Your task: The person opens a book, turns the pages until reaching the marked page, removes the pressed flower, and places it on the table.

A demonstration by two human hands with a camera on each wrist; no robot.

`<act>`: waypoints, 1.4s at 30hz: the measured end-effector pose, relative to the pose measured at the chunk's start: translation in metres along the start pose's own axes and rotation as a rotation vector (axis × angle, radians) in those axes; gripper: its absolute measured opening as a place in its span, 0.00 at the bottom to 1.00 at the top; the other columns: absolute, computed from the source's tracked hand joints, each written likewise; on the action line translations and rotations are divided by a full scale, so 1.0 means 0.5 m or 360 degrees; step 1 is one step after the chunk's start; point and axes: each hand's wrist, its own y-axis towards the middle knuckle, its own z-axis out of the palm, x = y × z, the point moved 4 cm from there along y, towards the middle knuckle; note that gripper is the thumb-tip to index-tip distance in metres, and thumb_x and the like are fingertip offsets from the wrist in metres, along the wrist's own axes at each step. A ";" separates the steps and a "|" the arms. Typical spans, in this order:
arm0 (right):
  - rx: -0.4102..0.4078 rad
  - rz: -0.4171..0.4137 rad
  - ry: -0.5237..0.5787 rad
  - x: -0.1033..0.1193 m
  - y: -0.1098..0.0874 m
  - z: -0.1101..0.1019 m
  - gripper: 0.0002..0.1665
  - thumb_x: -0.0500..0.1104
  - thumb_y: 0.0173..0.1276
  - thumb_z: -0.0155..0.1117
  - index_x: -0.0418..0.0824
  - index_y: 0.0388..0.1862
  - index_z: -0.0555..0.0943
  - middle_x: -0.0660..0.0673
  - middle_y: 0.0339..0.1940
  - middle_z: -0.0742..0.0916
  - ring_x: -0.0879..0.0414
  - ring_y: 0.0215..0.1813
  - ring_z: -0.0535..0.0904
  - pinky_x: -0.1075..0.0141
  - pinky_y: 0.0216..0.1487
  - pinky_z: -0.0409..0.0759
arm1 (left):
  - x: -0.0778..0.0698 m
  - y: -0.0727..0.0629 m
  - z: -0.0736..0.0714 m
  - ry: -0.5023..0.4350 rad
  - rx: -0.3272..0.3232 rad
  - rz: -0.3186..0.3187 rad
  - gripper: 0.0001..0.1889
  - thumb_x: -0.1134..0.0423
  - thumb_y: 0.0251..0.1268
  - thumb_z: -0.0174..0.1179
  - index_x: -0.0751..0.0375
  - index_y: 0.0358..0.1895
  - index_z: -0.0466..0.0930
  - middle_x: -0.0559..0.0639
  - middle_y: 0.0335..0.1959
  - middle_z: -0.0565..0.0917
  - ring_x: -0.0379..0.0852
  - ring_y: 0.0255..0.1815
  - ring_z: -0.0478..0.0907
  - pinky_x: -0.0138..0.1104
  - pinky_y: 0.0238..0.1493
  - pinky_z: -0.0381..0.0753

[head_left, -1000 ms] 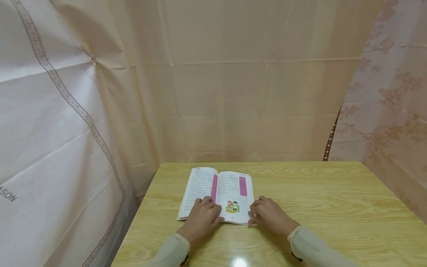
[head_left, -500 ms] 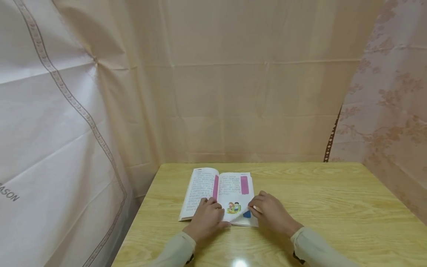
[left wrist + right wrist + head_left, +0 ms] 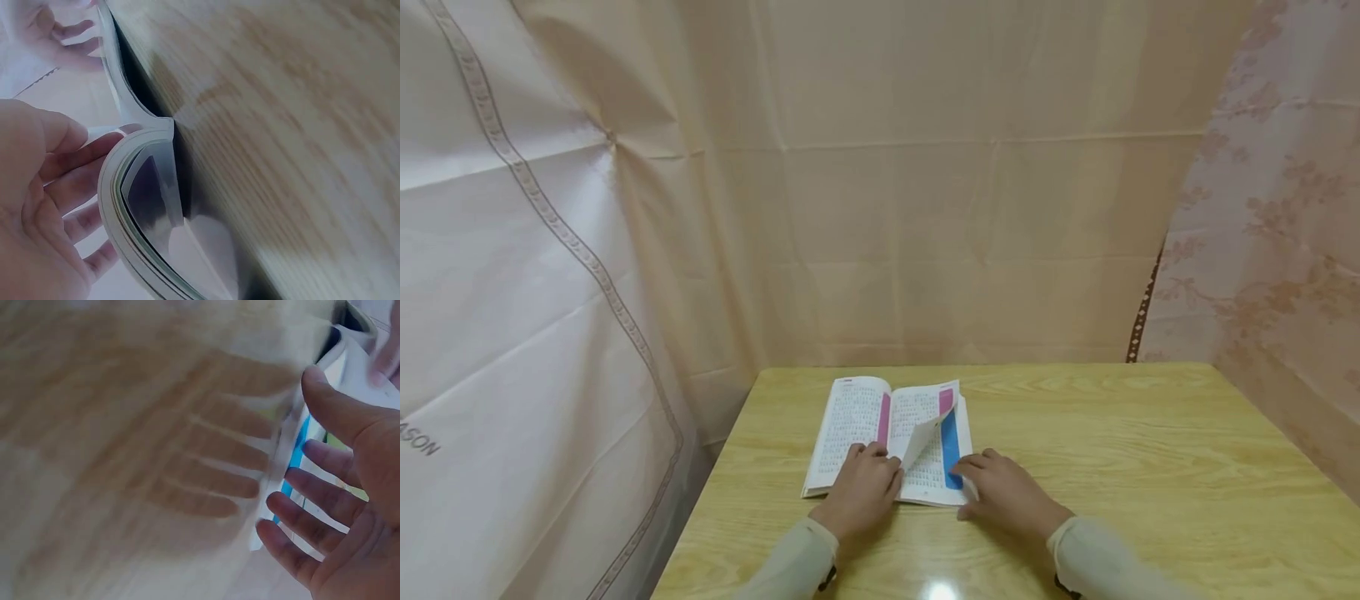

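An open book point(image 3: 844, 417) lies on the wooden table point(image 3: 1112, 450) in the head view, printed text on both sides. My left hand point(image 3: 863, 490) rests over its lower left page by the fold, fingers spread on the paper in the left wrist view. One right-hand page point(image 3: 922, 437) stands raised and curled toward the left, its lower corner turned over. Below it shows another page with a blue band point(image 3: 951, 450). My right hand point(image 3: 1009, 493) is at the book's lower right edge, with thumb and fingers point(image 3: 312, 525) apart and loosely extended in the right wrist view.
Pale curtain cloth point(image 3: 970, 208) hangs behind the table, with a white sheet point(image 3: 512, 350) at the left and a floral one point(image 3: 1285, 250) at the right. The book sits left of the table's middle, and bare tabletop extends to its right.
The right hand first lifted the page's lower right corner, then let it go. That page now curls up and leftward, uncovering the blue-banded page. The left hand has stayed on the book.
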 end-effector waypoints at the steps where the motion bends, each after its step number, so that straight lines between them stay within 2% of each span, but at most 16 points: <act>1: 0.0022 -0.0003 0.0000 -0.002 -0.001 0.005 0.33 0.58 0.60 0.77 0.41 0.59 0.84 0.44 0.58 0.86 0.47 0.56 0.78 0.48 0.58 0.79 | 0.000 0.000 0.000 -0.0007 0.0003 -0.0004 0.12 0.57 0.78 0.56 0.53 0.34 0.85 0.45 0.34 0.89 0.46 0.49 0.79 0.46 0.53 0.74; 9: -0.0031 -0.0100 -0.0033 -0.002 0.003 0.004 0.22 0.54 0.62 0.77 0.43 0.49 0.87 0.48 0.49 0.88 0.51 0.49 0.79 0.51 0.52 0.81 | 0.013 -0.005 0.003 -0.0022 -0.0045 -0.0007 0.14 0.55 0.79 0.55 0.52 0.33 0.86 0.43 0.34 0.89 0.45 0.47 0.80 0.44 0.52 0.74; 14: -0.0048 -0.0151 -0.0026 0.001 0.004 0.006 0.20 0.55 0.64 0.75 0.43 0.48 0.89 0.48 0.48 0.89 0.51 0.48 0.79 0.52 0.51 0.81 | 0.026 -0.019 -0.014 -0.0002 -0.0239 -0.0087 0.13 0.57 0.74 0.59 0.54 0.29 0.84 0.46 0.33 0.88 0.47 0.43 0.80 0.44 0.47 0.76; 17: -0.0076 -0.0190 -0.0042 0.001 0.004 0.003 0.20 0.54 0.64 0.75 0.43 0.48 0.89 0.47 0.48 0.89 0.50 0.48 0.80 0.53 0.50 0.81 | 0.041 -0.026 -0.031 0.0051 -0.0379 -0.0179 0.09 0.59 0.68 0.63 0.62 0.40 0.84 0.53 0.42 0.88 0.52 0.46 0.81 0.45 0.46 0.77; 18: -0.0083 -0.0196 -0.0053 0.001 0.004 0.002 0.20 0.54 0.64 0.75 0.43 0.48 0.90 0.46 0.49 0.89 0.50 0.48 0.80 0.53 0.50 0.81 | 0.047 -0.028 -0.036 0.0060 -0.0421 -0.0209 0.11 0.61 0.65 0.65 0.64 0.45 0.83 0.56 0.47 0.86 0.53 0.48 0.81 0.45 0.47 0.78; 21: -0.0104 -0.0206 -0.0075 -0.001 0.001 0.000 0.20 0.54 0.62 0.76 0.43 0.47 0.90 0.45 0.49 0.89 0.49 0.49 0.81 0.52 0.51 0.81 | 0.060 -0.030 -0.051 0.0066 -0.0501 -0.0273 0.26 0.67 0.58 0.69 0.67 0.60 0.75 0.62 0.59 0.80 0.57 0.54 0.78 0.46 0.48 0.78; 23: -0.0110 -0.0204 -0.0079 -0.003 0.000 0.001 0.20 0.53 0.62 0.77 0.42 0.47 0.90 0.45 0.49 0.89 0.48 0.50 0.81 0.52 0.52 0.81 | 0.065 -0.030 -0.057 0.0049 -0.0505 -0.0295 0.31 0.71 0.55 0.71 0.65 0.64 0.72 0.64 0.64 0.76 0.59 0.57 0.76 0.47 0.51 0.77; 27: -0.0114 -0.0204 -0.0046 -0.005 -0.002 0.002 0.19 0.52 0.62 0.77 0.42 0.46 0.90 0.45 0.48 0.89 0.48 0.50 0.81 0.52 0.52 0.81 | 0.069 -0.032 -0.061 0.0030 -0.0435 -0.0315 0.37 0.74 0.51 0.74 0.61 0.67 0.71 0.66 0.66 0.73 0.62 0.61 0.73 0.49 0.59 0.75; 30: -0.0118 -0.0218 0.0001 -0.005 -0.001 0.004 0.17 0.52 0.62 0.77 0.42 0.44 0.91 0.46 0.47 0.90 0.49 0.49 0.81 0.53 0.51 0.82 | 0.068 -0.033 -0.061 0.0070 -0.0405 -0.0330 0.33 0.75 0.56 0.72 0.60 0.67 0.73 0.66 0.67 0.72 0.64 0.63 0.72 0.52 0.62 0.74; 34: -0.0128 -0.0241 0.0029 -0.004 0.001 0.004 0.14 0.50 0.63 0.77 0.43 0.43 0.92 0.47 0.45 0.90 0.51 0.47 0.81 0.54 0.49 0.82 | 0.068 -0.035 -0.061 0.0146 -0.0416 -0.0318 0.28 0.76 0.62 0.66 0.57 0.65 0.76 0.67 0.69 0.70 0.66 0.66 0.68 0.55 0.64 0.70; 36: -0.0127 -0.0245 0.0028 -0.004 0.002 0.003 0.13 0.49 0.64 0.76 0.43 0.43 0.92 0.47 0.45 0.90 0.51 0.47 0.81 0.54 0.49 0.82 | 0.067 -0.035 -0.061 0.0183 -0.0430 -0.0275 0.26 0.75 0.59 0.68 0.55 0.62 0.80 0.64 0.68 0.73 0.66 0.66 0.68 0.56 0.63 0.69; 39: -0.0117 -0.0247 0.0024 -0.004 0.004 0.000 0.12 0.48 0.64 0.76 0.44 0.43 0.92 0.47 0.45 0.90 0.51 0.47 0.81 0.55 0.48 0.82 | 0.064 -0.033 -0.057 0.0214 -0.0414 -0.0174 0.22 0.73 0.54 0.72 0.52 0.53 0.86 0.57 0.60 0.81 0.62 0.65 0.71 0.55 0.59 0.71; 42: -0.0118 -0.0270 0.0018 -0.004 0.005 -0.003 0.09 0.45 0.64 0.76 0.44 0.42 0.92 0.49 0.44 0.90 0.53 0.45 0.81 0.57 0.46 0.82 | 0.055 -0.034 -0.044 0.0155 -0.0325 -0.0048 0.17 0.73 0.53 0.73 0.51 0.45 0.88 0.50 0.52 0.86 0.57 0.62 0.74 0.53 0.56 0.74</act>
